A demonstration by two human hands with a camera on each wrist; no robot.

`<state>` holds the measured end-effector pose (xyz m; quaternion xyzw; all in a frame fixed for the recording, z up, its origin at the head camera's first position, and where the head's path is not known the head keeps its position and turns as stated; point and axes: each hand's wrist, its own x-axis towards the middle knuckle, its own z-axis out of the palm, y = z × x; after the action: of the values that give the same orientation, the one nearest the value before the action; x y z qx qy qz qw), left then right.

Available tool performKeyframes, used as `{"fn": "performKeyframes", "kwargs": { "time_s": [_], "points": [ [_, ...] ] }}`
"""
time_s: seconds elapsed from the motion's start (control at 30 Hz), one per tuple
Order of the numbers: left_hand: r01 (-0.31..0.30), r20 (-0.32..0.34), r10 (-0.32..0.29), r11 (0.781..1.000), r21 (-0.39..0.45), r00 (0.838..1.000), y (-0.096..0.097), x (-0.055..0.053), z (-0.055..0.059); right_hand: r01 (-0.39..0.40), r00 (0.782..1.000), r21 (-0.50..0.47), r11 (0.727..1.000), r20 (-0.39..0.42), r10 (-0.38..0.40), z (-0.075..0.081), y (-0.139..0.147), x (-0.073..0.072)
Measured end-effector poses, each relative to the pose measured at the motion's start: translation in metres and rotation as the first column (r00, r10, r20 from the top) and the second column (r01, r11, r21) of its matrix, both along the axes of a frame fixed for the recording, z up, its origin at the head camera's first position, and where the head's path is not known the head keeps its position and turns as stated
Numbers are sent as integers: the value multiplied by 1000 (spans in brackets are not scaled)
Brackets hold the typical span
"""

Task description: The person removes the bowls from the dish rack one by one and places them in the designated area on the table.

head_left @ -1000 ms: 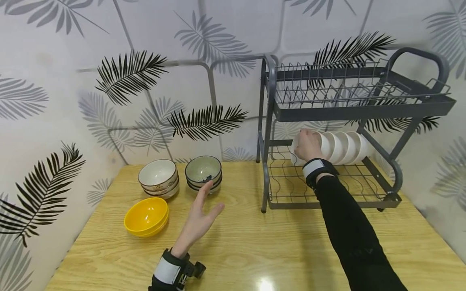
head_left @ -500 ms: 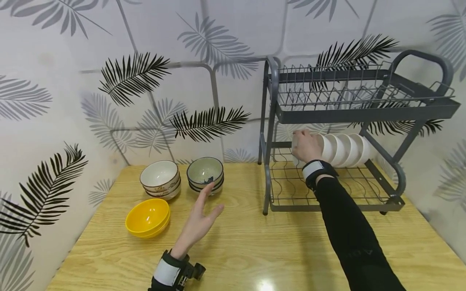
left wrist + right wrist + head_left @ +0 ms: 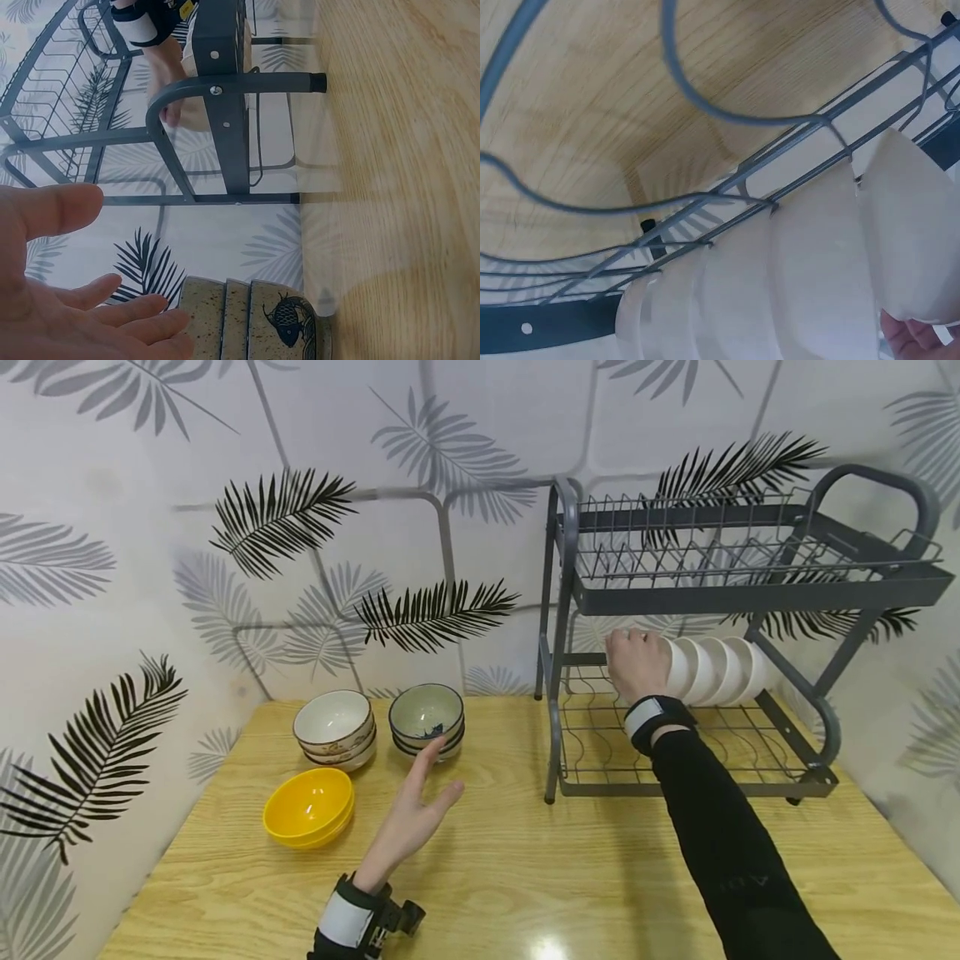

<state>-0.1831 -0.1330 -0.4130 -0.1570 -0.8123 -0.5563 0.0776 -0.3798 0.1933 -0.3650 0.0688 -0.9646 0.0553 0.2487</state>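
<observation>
My right hand [image 3: 637,667] is inside the lower tier of the grey dish rack [image 3: 693,789], at the left end of a row of white bowls [image 3: 723,670] standing on their sides. In the right wrist view its fingertips grip the rim of the end white bowl [image 3: 915,225], which leans apart from the row; the head view hides that bowl behind the hand. My left hand [image 3: 408,827] hovers over the table with fingers extended, holding nothing. Just beyond it stands a stack of green bowls [image 3: 426,714], whose speckled sides [image 3: 247,319] show in the left wrist view.
Two more stacks stand at the table's left: white bowls with a brown pattern [image 3: 333,722] and yellow bowls [image 3: 309,808]. The rack's upper wire tier [image 3: 750,552] overhangs my right hand. A leaf-patterned wall [image 3: 480,435] rises behind the wooden table [image 3: 525,877].
The part of the end white bowl that showed left of my right hand is now hidden, as the hand has turned slightly. My left hand stays put. The head view has shifted a little.
</observation>
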Motion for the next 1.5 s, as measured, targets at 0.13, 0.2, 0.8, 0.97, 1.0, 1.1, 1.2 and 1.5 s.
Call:
{"fn": "performKeyframes", "kwargs": {
  "time_s": [0.13, 0.2, 0.8, 0.97, 1.0, 1.1, 1.2, 1.5],
  "points": [
    [-4, 13, 4, 1000, -4, 1000, 0, 0, 0, -21, 992, -6, 1000, -127, 20, 2, 4, -1],
    [-4, 16, 4, 1000, -5, 1000, -1, -1, 0, -25, 987, -7, 1000, -161, 23, 8, 5, -2],
    [3, -2, -3, 1000, 0, 1000, 0, -1, 0, -97, 994, -445, 890, -94, 62, 37, 7, 24],
    [3, 0, -3, 1000, 2, 1000, 0, 0, 2, -52, 999, -585, 810, -42, 34, 34, 10, 34],
    [4, 1, -4, 1000, 1, 1000, 0, 0, 2, -35, 999, -613, 789, -21, 28, 33, 11, 36],
    [6, -1, -6, 1000, -2, 1000, 0, 0, 2, 1, 997, -702, 712, 56, 54, 32, 16, 42],
    [6, 1, -6, 1000, -4, 1000, 0, 0, 3, 43, 987, -774, 632, 132, 95, 34, 21, 49],
    [3, 21, -2, 1000, -6, 1000, -1, 2, 4, 94, 954, -864, 495, 220, 202, 44, 23, 71]
  ]
}}
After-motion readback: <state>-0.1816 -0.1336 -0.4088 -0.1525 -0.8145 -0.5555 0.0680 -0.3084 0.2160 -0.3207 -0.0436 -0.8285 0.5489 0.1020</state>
